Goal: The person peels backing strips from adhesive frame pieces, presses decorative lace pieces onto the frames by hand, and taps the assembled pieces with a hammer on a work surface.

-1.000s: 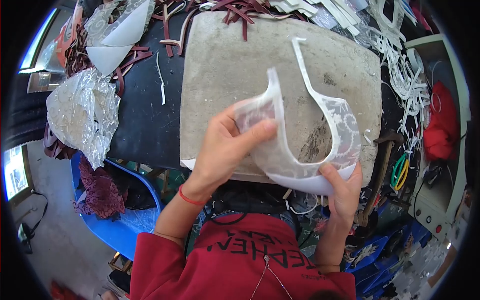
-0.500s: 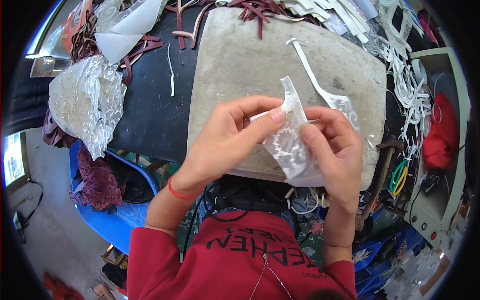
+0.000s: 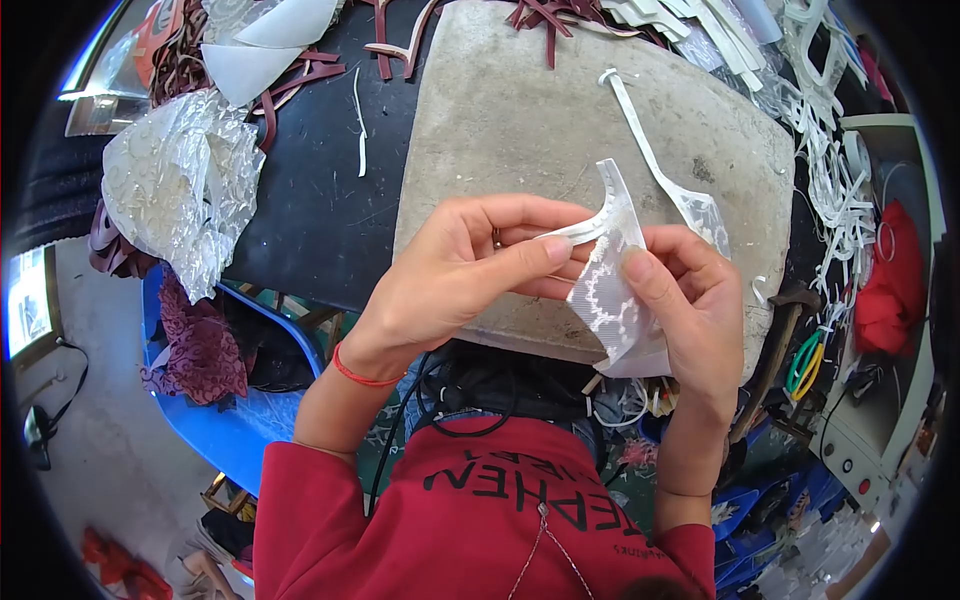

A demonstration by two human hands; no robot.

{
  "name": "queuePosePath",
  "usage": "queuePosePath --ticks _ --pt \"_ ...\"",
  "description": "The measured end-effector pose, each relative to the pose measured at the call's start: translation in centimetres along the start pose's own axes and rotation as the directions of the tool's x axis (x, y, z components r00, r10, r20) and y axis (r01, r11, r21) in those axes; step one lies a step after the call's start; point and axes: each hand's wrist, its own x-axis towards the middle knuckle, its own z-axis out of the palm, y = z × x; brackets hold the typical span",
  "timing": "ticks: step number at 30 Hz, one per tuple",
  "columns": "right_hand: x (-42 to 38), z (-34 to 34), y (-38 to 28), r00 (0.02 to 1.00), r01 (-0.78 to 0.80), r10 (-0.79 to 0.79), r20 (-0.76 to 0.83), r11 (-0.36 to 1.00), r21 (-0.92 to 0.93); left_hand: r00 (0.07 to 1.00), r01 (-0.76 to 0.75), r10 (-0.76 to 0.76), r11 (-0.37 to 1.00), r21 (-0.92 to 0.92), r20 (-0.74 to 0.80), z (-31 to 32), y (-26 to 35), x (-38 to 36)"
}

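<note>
Both hands are raised over the grey slab (image 3: 480,110), working on a white patterned mesh piece (image 3: 610,300) with a narrow upright tip. My left hand (image 3: 460,260) pinches a white strip (image 3: 575,232) that curves along the piece's upper left edge, thumb on top and fingers beneath. My right hand (image 3: 690,300) is closed on the right side of the mesh piece, its thumb pressed on the front. Behind the right hand, a similar white piece with a long strap (image 3: 640,140) lies on the slab.
Maroon strips (image 3: 545,18) and white strips (image 3: 690,35) lie along the back. Crumpled clear film (image 3: 180,190) is at the left, above a blue container (image 3: 200,420) with maroon lace fabric (image 3: 205,345). At the right stand a grey machine cabinet (image 3: 850,440) and a red cloth (image 3: 890,280).
The left hand has drawn the white strip away to the left, opening a gap from the mesh piece. The mesh piece has turned slightly, and the whole view has shifted a little.
</note>
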Motion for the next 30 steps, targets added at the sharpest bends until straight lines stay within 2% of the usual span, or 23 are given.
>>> queuePosePath --ticks 5,8,12,21,24,27,30 --pt "0.5 -0.8 0.8 0.999 -0.04 0.039 0.032 0.999 0.033 0.999 -0.022 0.022 1.0 -0.005 -0.045 0.4 -0.4 -0.1" --pt "0.5 -0.3 0.9 1.0 -0.015 0.017 -0.018 0.996 0.091 0.979 -0.182 0.184 0.983 0.029 -0.082 1.3 -1.7 -0.1" --pt "0.5 0.3 0.9 0.994 0.061 -0.053 -0.091 0.995 0.079 0.969 -0.239 0.238 0.971 0.001 -0.061 2.1 -2.4 -0.1" --pt "0.7 0.7 0.9 0.964 0.191 -0.221 -0.144 0.961 -0.199 0.976 -0.216 0.216 0.976 0.007 0.019 1.8 -2.1 -0.4" --pt "0.7 0.9 1.0 0.962 0.175 -0.215 -0.171 0.959 -0.221 0.979 -0.186 0.196 0.97 -0.157 0.056 1.5 -1.8 -0.6" --pt "0.8 1.0 1.3 0.95 0.184 -0.246 -0.193 0.939 -0.291 0.98 -0.193 0.197 0.963 -0.186 0.006 1.9 -1.9 -0.7" --pt "0.9 1.2 1.8 0.915 0.281 -0.379 -0.141 0.847 -0.451 0.961 -0.235 0.239 0.971 0.05 -0.136 2.6 -2.4 -0.5"
